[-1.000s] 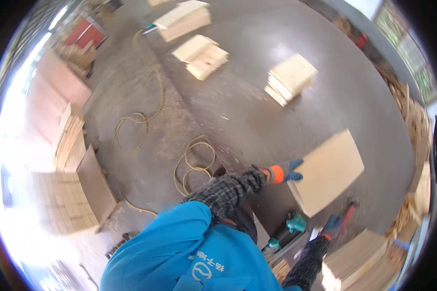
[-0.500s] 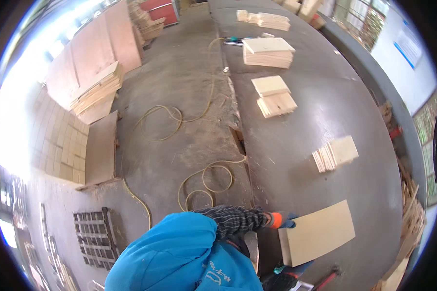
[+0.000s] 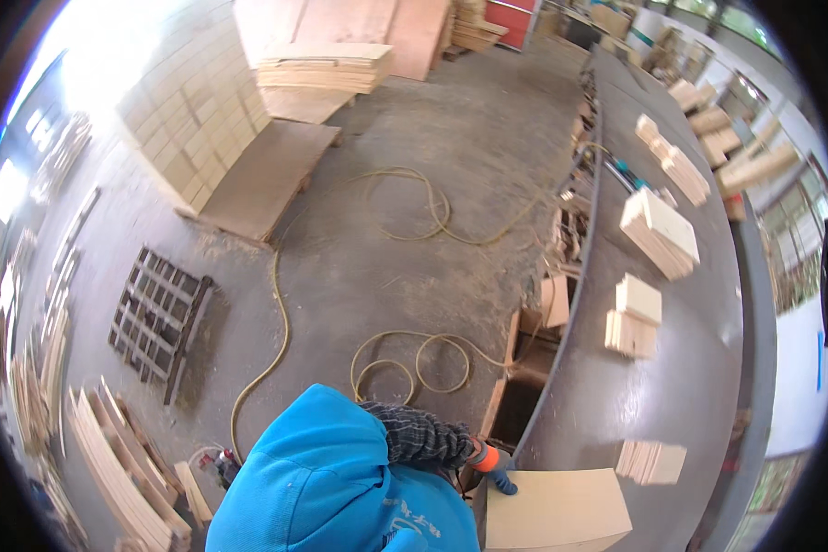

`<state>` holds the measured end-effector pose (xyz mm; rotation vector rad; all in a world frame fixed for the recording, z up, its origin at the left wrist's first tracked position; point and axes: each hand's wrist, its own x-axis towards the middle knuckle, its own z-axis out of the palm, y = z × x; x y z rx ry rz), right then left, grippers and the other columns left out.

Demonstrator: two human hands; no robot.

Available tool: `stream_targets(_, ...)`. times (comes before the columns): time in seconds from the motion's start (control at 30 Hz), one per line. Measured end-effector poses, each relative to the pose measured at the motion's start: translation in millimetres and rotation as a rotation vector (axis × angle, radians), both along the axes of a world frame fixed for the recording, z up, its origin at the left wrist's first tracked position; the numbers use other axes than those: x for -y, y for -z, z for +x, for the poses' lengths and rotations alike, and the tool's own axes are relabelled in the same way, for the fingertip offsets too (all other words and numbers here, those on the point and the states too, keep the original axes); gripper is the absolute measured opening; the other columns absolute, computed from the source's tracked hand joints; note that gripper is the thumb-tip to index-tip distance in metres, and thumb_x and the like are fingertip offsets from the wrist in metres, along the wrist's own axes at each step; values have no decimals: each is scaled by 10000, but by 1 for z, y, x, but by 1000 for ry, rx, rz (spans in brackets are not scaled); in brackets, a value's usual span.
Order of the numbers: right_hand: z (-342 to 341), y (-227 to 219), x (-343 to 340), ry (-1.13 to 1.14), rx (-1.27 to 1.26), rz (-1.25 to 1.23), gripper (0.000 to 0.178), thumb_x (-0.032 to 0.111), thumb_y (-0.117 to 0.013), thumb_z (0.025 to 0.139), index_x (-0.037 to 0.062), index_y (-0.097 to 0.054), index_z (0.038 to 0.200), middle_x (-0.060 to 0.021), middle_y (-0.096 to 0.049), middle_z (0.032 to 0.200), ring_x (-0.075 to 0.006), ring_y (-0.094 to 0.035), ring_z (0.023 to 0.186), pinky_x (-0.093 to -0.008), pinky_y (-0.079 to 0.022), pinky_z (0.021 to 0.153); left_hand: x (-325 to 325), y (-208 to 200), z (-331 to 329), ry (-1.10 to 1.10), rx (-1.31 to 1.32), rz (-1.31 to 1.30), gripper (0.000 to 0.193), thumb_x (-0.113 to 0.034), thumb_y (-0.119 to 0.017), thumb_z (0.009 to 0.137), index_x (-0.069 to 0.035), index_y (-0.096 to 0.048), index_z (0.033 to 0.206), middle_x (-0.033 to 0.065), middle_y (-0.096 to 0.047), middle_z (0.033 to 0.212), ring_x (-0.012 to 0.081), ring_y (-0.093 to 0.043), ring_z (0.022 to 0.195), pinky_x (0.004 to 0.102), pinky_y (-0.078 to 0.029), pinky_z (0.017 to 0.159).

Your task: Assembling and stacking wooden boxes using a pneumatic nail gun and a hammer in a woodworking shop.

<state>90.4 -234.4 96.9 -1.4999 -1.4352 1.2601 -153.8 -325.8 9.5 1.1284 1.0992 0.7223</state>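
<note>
My left hand (image 3: 498,467), in a blue glove with an orange cuff, grips the upper left corner of a thick stack of pale wooden boards (image 3: 557,508) at the bottom of the view. Its thumb lies over the top face, and the other fingers are hidden. The lower part of the stack leaves the picture. My right hand is out of sight. Just beyond the stack, a small pile of short boards (image 3: 651,462) rests on the long grey worktable (image 3: 570,414).
More board piles (image 3: 658,230) line the table towards its far end. Left of it, a hose (image 3: 281,340) lies coiled across the floor. A slatted pallet (image 3: 161,322) and a tall stack of blocks (image 3: 193,120) on a flat base stand farther left.
The view has swung left, showing more floor and the table's open side. My left hand still grips the board stack, now lower in view. My right hand is no longer visible.
</note>
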Motion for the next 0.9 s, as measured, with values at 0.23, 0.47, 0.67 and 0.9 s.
stream_targets(0.23, -116, 0, 13, -252, 257, 33, 586, 543, -775, 945, 81, -751, 1304, -203, -752, 1231, -309, -722, 1147, -424, -570, 974, 78, -15, -118, -387, 65, 96, 886, -614, -861, 848, -59, -619, 1495, 174, -732, 1352, 313, -707, 1204, 457, -562, 1003)
stream_targets(0.47, -236, 8, 29, -508, 492, 123, 629, 578, -799, 919, 109, -760, 1336, -218, -751, 1298, -336, -725, 1210, -427, -567, 1041, 192, -63, -204, -1073, 60, 130, 1023, -539, -872, 860, -82, -413, 1652, 212, -571, 1574, 383, -578, 1418, 472, -472, 1175)
stream_targets(0.67, -383, -45, 108, -927, 271, 519, 482, 422, -782, 966, -36, -717, 1102, -178, -751, 921, -237, -722, 867, -419, -571, 726, 268, -96, -228, -1385, -38, 174, 910, -382, -840, 914, -89, -406, 1659, 196, -625, 1515, 315, -628, 1339, 451, -496, 1140)
stream_targets(0.9, -511, -46, 160, -1318, 155, 348, 406, 260, -911, 851, -39, -737, 1066, -195, -779, 909, -283, -773, 819, -429, -599, 735, 310, -95, -278, -1750, 332, 185, 801, -315, -817, 971, 40, -443, 1584, 192, -629, 1483, 253, -620, 1332, 411, -497, 1151)
